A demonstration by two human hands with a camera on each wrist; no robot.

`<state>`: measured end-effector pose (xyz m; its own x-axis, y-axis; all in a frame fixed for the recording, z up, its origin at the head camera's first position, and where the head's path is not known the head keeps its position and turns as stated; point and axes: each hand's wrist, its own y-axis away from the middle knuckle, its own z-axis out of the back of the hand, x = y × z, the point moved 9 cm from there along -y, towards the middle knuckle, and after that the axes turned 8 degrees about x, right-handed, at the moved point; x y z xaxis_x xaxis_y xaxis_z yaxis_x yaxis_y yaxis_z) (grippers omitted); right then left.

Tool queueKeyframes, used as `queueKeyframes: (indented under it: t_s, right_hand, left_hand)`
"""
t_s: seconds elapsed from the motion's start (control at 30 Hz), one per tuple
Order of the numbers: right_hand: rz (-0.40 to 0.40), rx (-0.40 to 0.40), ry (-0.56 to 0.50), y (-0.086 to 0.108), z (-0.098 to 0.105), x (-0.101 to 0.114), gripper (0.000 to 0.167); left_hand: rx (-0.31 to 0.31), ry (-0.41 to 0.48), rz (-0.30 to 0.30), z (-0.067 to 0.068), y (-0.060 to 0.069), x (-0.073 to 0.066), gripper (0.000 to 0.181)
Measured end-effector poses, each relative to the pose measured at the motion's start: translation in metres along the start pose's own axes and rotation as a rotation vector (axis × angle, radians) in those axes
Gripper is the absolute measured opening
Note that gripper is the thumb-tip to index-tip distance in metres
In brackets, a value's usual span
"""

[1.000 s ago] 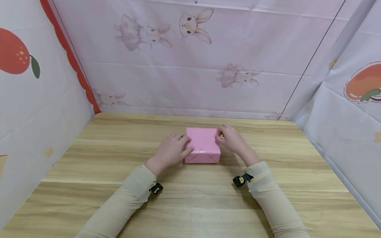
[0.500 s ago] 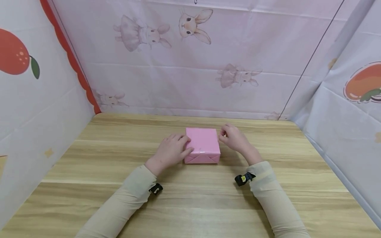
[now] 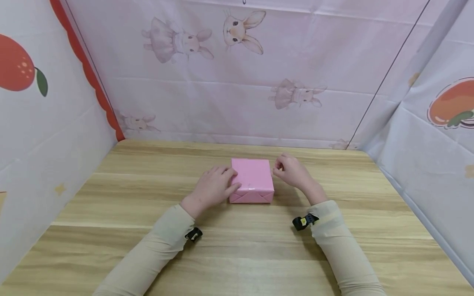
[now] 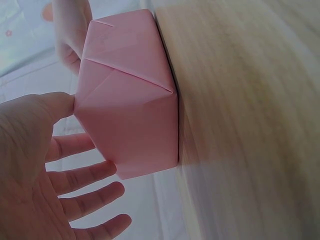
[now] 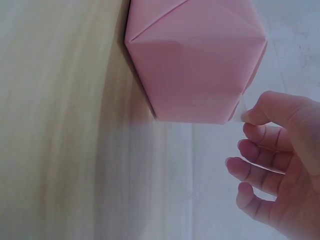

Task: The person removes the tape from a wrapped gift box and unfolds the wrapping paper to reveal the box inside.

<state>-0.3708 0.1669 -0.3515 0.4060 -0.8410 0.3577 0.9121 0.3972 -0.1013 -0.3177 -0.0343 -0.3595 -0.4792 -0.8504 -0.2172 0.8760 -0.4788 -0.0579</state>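
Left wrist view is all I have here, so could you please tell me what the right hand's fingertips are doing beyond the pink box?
Observer: In the right wrist view, the right hand pinches what looks like a thin clear strip at the edge of the pink box.
Operator: Thank you; does the box's top face show any mark?
Observer: Yes, the head view shows a small shiny patch along its edge nearest the person.
Operator: And what is behind the table, please?
Observer: A pale pink backdrop printed with rabbits rises beyond the far edge of the wooden table.
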Motion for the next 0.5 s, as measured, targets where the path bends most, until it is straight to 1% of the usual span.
queueKeyframes:
  t_s: [0.3,0.5]
  right_hand:
    - [-0.008,0.016,-0.007,0.0011,0.0006,-0.0001,0.006]
    - [-0.004,0.022,-0.010,0.0015,0.0012,0.0008,0.006]
  left_hand:
    - [0.012,0.006,0.003,0.0001,0.0010,-0.0005,0.046]
    - [0.007,0.009,0.005,-0.0003,0.0005,0.0002,0.046]
